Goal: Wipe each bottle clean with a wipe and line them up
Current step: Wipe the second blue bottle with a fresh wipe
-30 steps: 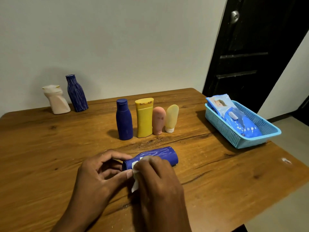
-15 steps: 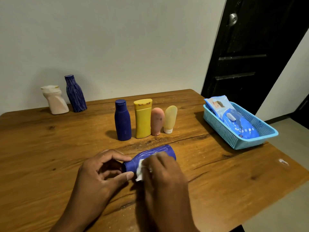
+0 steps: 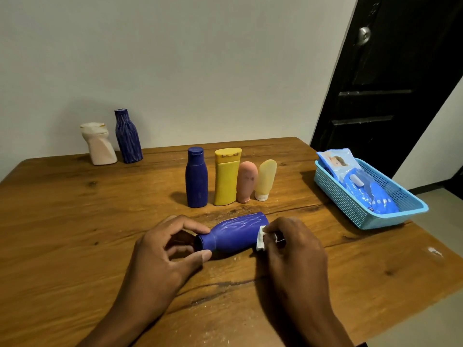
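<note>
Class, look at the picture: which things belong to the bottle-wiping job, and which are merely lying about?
Part of the job: left hand; right hand; wipe; lying blue bottle; row of four bottles; white bottle and striped bottle by the wall; wipe packs.

Lying about: basket; table; door.

Bottle (image 3: 234,234) lying before upright row (image 3: 226,176), basket (image 3: 370,211) right
</note>
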